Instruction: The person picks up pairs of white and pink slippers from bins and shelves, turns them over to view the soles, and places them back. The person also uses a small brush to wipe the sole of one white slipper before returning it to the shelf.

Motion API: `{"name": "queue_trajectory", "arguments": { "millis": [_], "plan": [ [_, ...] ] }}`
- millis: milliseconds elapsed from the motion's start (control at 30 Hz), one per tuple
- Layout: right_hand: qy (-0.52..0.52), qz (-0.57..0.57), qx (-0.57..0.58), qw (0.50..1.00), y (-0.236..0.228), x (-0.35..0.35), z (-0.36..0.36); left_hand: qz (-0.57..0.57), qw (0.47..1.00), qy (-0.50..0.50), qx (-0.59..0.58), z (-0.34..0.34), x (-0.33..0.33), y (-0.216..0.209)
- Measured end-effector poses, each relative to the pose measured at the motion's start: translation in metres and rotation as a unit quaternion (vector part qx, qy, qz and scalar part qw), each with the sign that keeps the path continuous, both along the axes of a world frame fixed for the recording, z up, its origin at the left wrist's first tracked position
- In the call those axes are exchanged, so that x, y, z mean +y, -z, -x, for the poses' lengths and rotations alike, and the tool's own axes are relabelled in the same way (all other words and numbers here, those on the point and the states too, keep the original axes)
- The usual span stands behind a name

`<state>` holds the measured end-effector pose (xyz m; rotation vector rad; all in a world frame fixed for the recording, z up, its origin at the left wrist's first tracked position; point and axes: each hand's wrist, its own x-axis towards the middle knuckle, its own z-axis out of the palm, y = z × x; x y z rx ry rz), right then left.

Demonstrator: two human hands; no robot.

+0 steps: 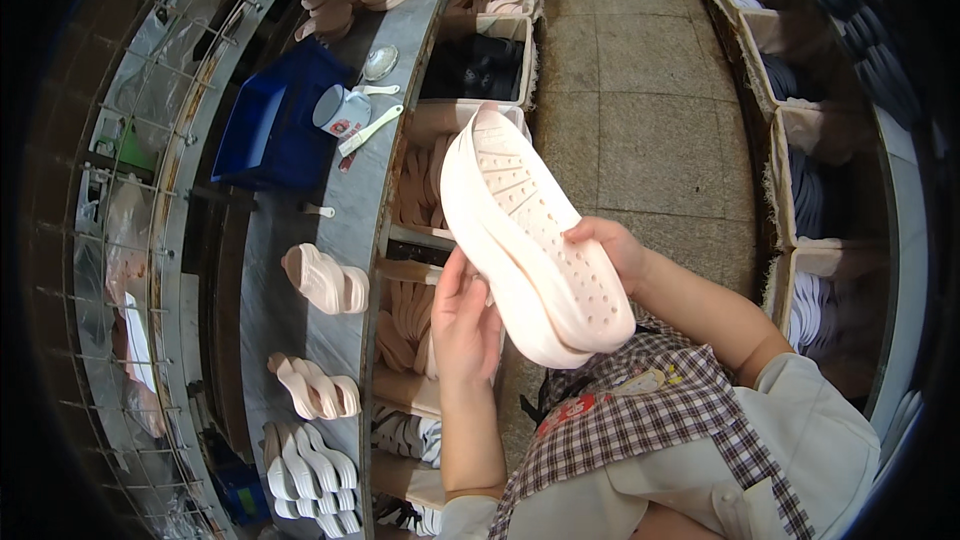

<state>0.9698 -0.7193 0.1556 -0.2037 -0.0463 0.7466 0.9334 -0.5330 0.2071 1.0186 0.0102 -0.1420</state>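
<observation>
Two pale pink shoe soles (530, 230), one lying against the other, are held up in front of me at a slant. The upper one shows rows of small holes and a ribbed patch on its inner face. My right hand (612, 248) grips the right edge, its thumb on the holed face and the other fingers hidden beneath. Against the lower left side, my left hand (467, 318) supports the soles with its fingers curled, partly behind them.
At left, a grey bench (290, 325) bears grouped pink soles (326, 280), white soles (310, 470), an enamel mug (340, 112), a white-handled brush (370, 131) and a blue crate (275, 115). Lined bins (528, 60) of soles stand below it. Across the tiled aisle (650, 130) are more bins (768, 180).
</observation>
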Motion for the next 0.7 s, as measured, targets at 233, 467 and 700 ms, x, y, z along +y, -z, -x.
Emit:
{"name": "queue_trajectory", "arguments": {
  "millis": [233, 467, 700],
  "plan": [
    [-0.033, -0.082, 0.069, 0.994, 0.02, 0.006, 0.0, 0.01, 1.0, -0.006, -0.027, 0.003, -0.004, -0.005],
    [-0.065, -0.136, 0.083, 0.985, 0.032, 0.011, -0.003, -0.009, 0.999, -0.02, -0.028, 0.008, 0.0, -0.01],
    [-0.036, -0.074, 0.033, 0.996, 0.024, 0.011, 0.0, -0.013, 0.999, -0.016, -0.037, 0.013, 0.002, -0.009]
  ]
}}
